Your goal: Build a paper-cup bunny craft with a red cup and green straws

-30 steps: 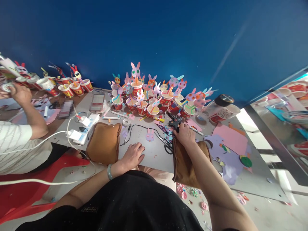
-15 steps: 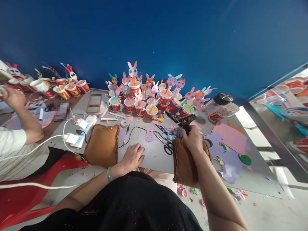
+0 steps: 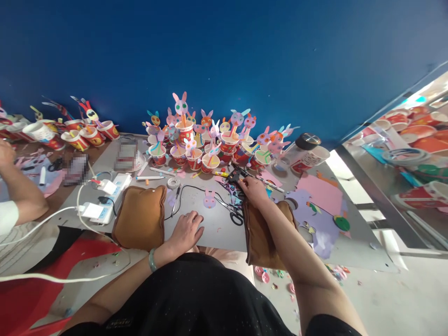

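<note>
My right hand (image 3: pixel 255 190) is wrapped round a black hot glue gun (image 3: pixel 235 177), which is low over the paper scraps at the back of the table. My left hand (image 3: pixel 185 228) rests on the table's front edge, fingers loosely stretched and holding nothing. Between the hands lies a purple paper rabbit face (image 3: pixel 209 199). To its right are black-handled scissors (image 3: pixel 235 216) with their blades toward the face. A thin black cord runs behind the rabbit face. Two brown cushions, a left one (image 3: pixel 140 217) and a right one (image 3: pixel 268 233), flank this spot; my right forearm passes over the right one.
Paper cups (image 3: pixel 210 163) with rabbit heads crowd along the blue wall. A white power strip (image 3: pixel 112 196) and a tape roll (image 3: pixel 172 183) are on the left. Purple paper (image 3: pixel 311 214) and a tumbler (image 3: pixel 304 147) are on the right. Another person's arm (image 3: pixel 21 193) reaches in at far left.
My right hand has brought the glue gun left and lower, toward the scraps near the scissors. A marker now shows beside it. My left hand stays in place; the view has shifted slightly right.
</note>
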A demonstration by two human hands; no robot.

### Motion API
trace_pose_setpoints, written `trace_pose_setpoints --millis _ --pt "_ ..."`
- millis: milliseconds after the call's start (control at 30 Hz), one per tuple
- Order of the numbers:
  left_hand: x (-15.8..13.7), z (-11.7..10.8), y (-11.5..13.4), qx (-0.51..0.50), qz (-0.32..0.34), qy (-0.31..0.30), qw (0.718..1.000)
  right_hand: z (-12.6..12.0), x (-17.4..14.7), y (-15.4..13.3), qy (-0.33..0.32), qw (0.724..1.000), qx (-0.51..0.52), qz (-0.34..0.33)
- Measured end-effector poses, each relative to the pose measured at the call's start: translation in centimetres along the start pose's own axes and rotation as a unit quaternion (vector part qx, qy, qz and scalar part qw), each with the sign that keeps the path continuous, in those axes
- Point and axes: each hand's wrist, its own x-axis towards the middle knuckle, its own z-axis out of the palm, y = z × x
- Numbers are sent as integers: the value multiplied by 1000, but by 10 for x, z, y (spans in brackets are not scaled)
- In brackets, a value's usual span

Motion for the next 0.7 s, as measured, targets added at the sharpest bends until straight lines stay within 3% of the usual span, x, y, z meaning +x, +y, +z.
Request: trace_pose_setpoints --millis 333,500,700 --pt "1 5 -2 4 -2 -1 1000 -6 8 26 -63 996 -67 -14" --pt "1 4 -1 10 -6 -2 1000 -3 6 25 -49 996 -64 -24" --pt "1 3 -1 18 -10 -15 1000 -2 0 35 5 999 13 29"
